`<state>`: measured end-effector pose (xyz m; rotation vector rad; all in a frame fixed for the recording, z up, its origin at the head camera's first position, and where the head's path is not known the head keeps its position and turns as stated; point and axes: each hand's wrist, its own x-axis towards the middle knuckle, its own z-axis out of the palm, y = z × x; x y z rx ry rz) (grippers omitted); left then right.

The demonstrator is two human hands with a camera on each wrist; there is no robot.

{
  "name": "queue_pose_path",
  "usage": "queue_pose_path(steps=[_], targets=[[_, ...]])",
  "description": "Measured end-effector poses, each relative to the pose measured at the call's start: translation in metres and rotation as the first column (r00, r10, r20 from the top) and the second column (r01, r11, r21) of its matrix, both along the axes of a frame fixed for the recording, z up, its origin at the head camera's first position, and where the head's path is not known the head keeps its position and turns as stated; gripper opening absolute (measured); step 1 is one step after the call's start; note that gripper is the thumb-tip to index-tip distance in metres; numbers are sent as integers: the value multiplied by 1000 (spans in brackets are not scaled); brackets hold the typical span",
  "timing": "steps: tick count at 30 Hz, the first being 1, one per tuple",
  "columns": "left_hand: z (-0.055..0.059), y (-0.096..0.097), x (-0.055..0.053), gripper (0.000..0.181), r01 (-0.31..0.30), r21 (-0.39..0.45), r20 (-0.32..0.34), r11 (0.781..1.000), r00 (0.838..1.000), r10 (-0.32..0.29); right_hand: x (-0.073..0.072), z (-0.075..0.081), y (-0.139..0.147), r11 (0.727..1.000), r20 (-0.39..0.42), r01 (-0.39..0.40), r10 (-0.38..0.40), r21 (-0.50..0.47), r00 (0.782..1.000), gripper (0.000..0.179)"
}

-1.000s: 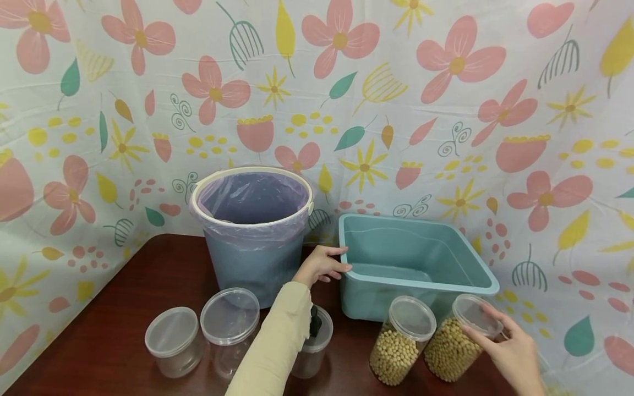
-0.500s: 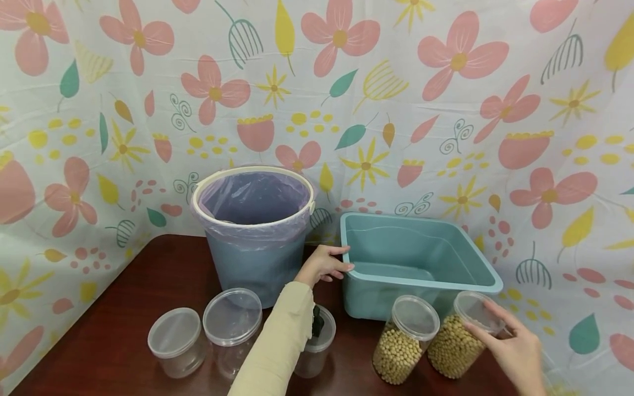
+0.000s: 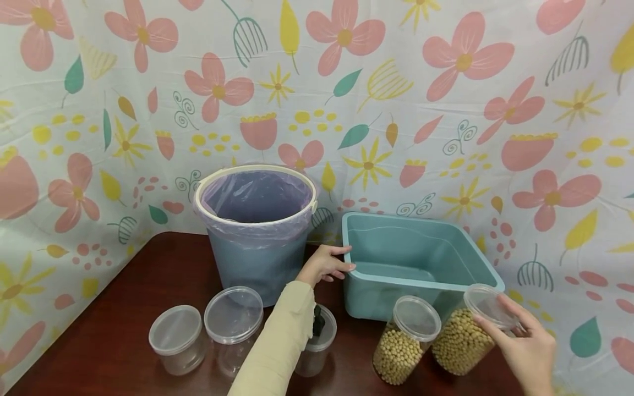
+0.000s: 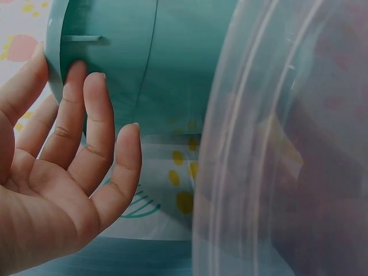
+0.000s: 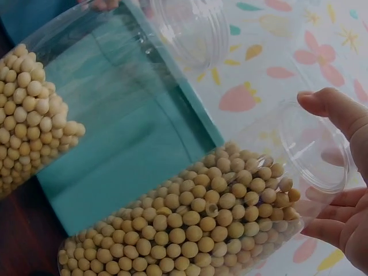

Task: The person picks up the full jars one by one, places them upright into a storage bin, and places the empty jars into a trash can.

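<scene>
My left hand [image 3: 324, 265] holds the left rim of a blue-green rectangular plastic tub [image 3: 367, 303]. In the left wrist view, the fingers [image 4: 73, 92] lie on both sides of the tub's rim [image 4: 54, 43]. At the right, my right hand [image 3: 529, 342] grips a clear jar of soybeans [image 3: 460, 342] near its lidded top, thumb on one side and fingers on the other. This jar leans to the right, and its beans [image 5: 190, 224] slope inside. Just left of it stands a second lidded soybean jar [image 3: 398, 355], in front of the tub.
A blue bucket [image 3: 257, 264] lined with a purple bag stands left of the tub. Clear lidded containers [image 3: 175, 338], [image 3: 233, 324] stand at the front left. Another [image 3: 317, 346] is partly behind the left sleeve [image 3: 277, 341]. A floral curtain [image 3: 396, 110] hangs behind the dark table [image 3: 124, 308].
The right hand and its soybean jar have shifted slightly right and up, and the jar leans more. The left hand has kept its place on the tub's rim.
</scene>
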<state>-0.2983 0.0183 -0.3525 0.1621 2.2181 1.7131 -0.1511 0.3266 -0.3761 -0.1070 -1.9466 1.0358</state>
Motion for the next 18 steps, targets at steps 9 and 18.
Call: queue_pose_path(steps=[9,18], targets=[[0,-3,1,52,-8,-6,8,1000,1000,8,1,14,-6,1000,-98,-25,26,8,995,55],[0,0,1,53,-4,-9,5,1000,1000,4,0,31,-8,1000,-123,-19,17,-17,992,51]])
